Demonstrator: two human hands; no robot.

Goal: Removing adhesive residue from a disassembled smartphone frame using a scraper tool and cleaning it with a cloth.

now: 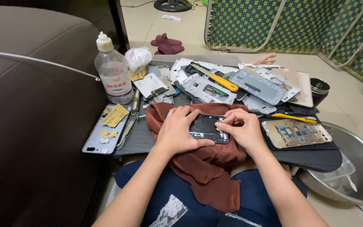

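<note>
both hands [177,130] grip phone [206,128] amid clutter.

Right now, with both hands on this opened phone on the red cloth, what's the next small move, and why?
Probably keep the left hand pinning the opened phone on the red cloth while the right hand works its fingertips along the near right edge. That hand is already pinching there, and the yellow-handled tool lies beside it if fingers fail.

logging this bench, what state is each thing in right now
dark phone: opened, lying on the red cloth
left hand: pressing the phone's left end
right hand: fingertips on its right edge
clear bottle: upright, capped
gold phone: opened, insides showing
yellow-handled tool: lying flat on frames
</note>
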